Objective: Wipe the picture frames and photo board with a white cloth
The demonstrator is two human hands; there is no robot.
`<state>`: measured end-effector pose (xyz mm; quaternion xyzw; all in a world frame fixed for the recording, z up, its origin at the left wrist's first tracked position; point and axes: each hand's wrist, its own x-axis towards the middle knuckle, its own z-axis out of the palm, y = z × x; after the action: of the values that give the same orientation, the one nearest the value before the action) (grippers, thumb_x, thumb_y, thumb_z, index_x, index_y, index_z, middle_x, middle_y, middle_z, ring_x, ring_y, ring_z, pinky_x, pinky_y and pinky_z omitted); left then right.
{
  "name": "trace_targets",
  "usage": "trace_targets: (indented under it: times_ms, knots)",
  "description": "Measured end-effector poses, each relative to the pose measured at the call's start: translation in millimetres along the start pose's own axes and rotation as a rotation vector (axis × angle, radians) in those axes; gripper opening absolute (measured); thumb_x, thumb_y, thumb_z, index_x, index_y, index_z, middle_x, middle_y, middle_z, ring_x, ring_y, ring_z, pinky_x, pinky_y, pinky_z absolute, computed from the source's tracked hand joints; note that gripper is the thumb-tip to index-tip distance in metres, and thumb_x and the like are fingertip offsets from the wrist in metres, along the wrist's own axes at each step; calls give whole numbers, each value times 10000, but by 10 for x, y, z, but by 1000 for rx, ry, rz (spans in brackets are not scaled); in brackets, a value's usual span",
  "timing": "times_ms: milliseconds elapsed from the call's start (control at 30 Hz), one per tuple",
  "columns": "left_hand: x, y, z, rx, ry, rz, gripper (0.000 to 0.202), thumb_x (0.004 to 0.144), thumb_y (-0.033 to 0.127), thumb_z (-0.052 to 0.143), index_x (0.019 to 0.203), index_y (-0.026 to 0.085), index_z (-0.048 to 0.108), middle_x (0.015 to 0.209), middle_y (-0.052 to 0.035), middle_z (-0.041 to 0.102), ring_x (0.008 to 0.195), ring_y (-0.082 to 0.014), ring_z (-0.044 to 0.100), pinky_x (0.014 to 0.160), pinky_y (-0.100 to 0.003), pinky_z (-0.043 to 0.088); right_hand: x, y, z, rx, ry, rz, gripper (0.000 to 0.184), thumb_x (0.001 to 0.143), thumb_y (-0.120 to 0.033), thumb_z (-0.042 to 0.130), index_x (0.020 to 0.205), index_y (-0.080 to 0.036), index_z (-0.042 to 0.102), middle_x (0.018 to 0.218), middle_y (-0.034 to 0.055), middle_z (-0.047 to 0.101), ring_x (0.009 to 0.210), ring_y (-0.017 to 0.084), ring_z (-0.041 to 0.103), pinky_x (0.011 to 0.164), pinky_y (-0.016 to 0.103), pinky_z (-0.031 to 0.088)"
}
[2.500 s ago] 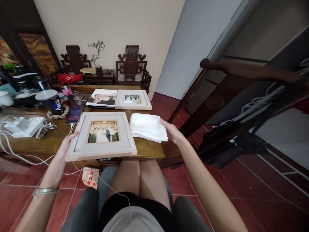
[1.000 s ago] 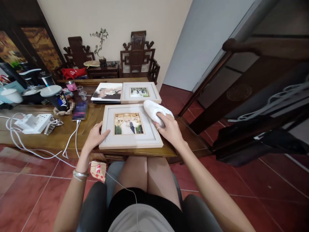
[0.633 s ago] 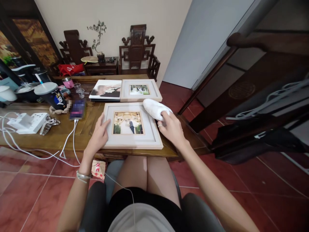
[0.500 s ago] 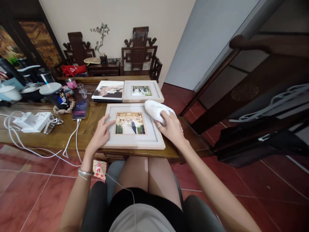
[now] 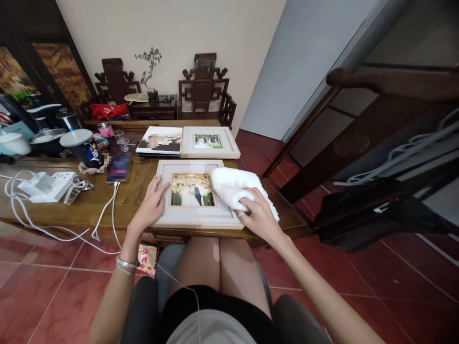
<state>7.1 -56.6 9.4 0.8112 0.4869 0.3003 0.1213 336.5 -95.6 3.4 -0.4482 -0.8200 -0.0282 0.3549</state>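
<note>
Frame: flat at the near edge of the table, photo up, at 3 o'clock from the left hand, at 10 o'clock from the right hand.
Left hand: palm down on the frame's left border, fingers apart, gripping nothing.
Right hand: fingers closed on the cloth, over the frame's near right corner.
Cloth: white, bunched, draped over the frame's right border, at 11 o'clock from the right hand.
Second frame: at 12 o'clock, just beyond the first, beside a photo book.
</note>
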Motion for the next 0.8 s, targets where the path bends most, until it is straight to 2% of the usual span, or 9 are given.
trace_targets:
  times_ms: [167, 300, 433, 533, 633, 733, 800]
  knots:
    - [-6, -20, -34, -42, -15, 25, 620, 760, 44, 362, 1348, 195, 487, 1444, -114, 417, 1397, -236, 325, 1180, -494, 249, -24, -43, 8, 41, 32, 43, 146, 722, -93, 545, 721, -239, 562, 954, 88, 559, 894, 290, 499, 755, 433, 477]
    - [19, 34, -84, 6, -9, -2, 563, 730, 40, 385, 1249, 185, 550, 1373, -111, 479, 1344, -245, 379, 1156, -503, 294, -23, -63, 22, 51, 49, 56, 162, 724, -87, 546, 761, -240, 583, 955, 88, 567, 901, 292, 506, 764, 437, 478]
    - [80, 64, -82, 50, -41, -23, 498, 762, 51, 388, 1217, 168, 553, 1474, -120, 397, 1412, -254, 304, 1180, -496, 251, -19, -82, 16, 45, 49, 13, 168, 723, -73, 540, 763, -235, 568, 940, 90, 562, 882, 287, 505, 744, 425, 481]
    - [103, 32, -44, 65, -69, -26, 430, 864, 143, 402, 1276, 128, 522, 1536, -156, 325, 1461, -273, 227, 1195, -487, 214, -29, -69, 32, 31, 55, 20, 137, 751, -103, 553, 759, -239, 548, 922, 87, 559, 881, 285, 518, 740, 421, 489]
    - [94, -32, -3, 68, -63, -33, 439, 937, 256, 386, 1323, 85, 502, 1517, -200, 359, 1462, -284, 234, 1194, -478, 221, -6, -2, 37, -11, 145, 106, 107, 773, -145, 574, 783, -245, 537, 955, 96, 574, 925, 292, 555, 761, 424, 508]
    - [80, -94, 24, 56, -55, -26, 449, 957, 248, 331, 1331, 75, 511, 1488, -197, 414, 1458, -270, 254, 1195, -471, 225, 145, 93, -21, -95, 270, 159, 160, 745, -97, 553, 824, -235, 553, 1088, 135, 593, 1031, 315, 578, 816, 444, 519]
    - [76, -118, 34, 51, -54, -22, 448, 957, 231, 319, 1330, 86, 520, 1479, -181, 437, 1457, -263, 258, 1196, -471, 228, 344, 136, -72, -136, 321, 132, 235, 723, -37, 517, 850, -226, 576, 1214, 148, 583, 1150, 326, 551, 899, 467, 503]
